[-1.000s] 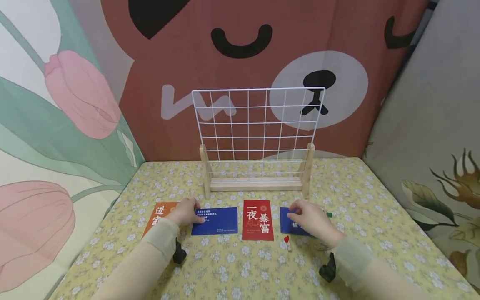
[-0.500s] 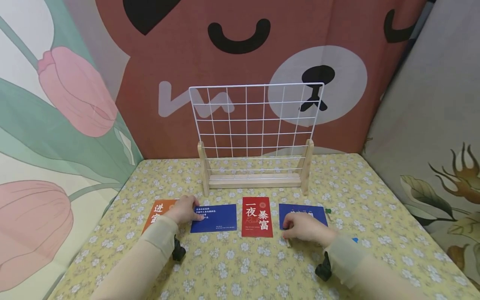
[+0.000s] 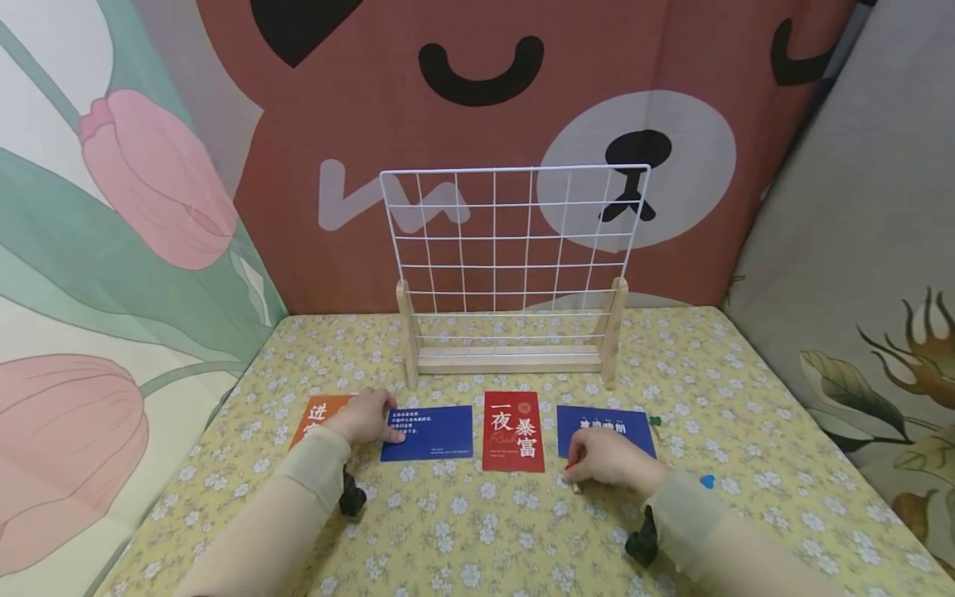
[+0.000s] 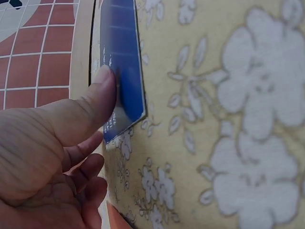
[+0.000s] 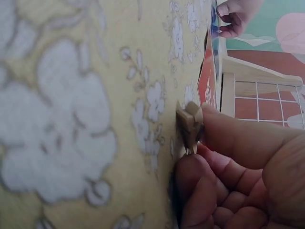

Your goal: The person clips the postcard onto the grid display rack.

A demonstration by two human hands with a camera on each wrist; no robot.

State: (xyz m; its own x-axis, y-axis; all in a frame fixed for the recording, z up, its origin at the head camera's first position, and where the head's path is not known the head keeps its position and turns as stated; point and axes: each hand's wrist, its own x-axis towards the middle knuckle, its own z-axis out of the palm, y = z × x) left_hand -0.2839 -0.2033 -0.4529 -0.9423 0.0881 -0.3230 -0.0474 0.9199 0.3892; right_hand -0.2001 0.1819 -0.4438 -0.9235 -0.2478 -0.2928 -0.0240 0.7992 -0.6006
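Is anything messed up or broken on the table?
Nothing stands out. The cards sit in a row, the rack stands upright, and I see no spill or tear. The left hand hides part of the orange card, so I can't check that bit.

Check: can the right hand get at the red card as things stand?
Probably yes: the red card lies just left of the right hand, with only tablecloth between them. That hand pinches a wooden clip, though, so it may need freeing first.
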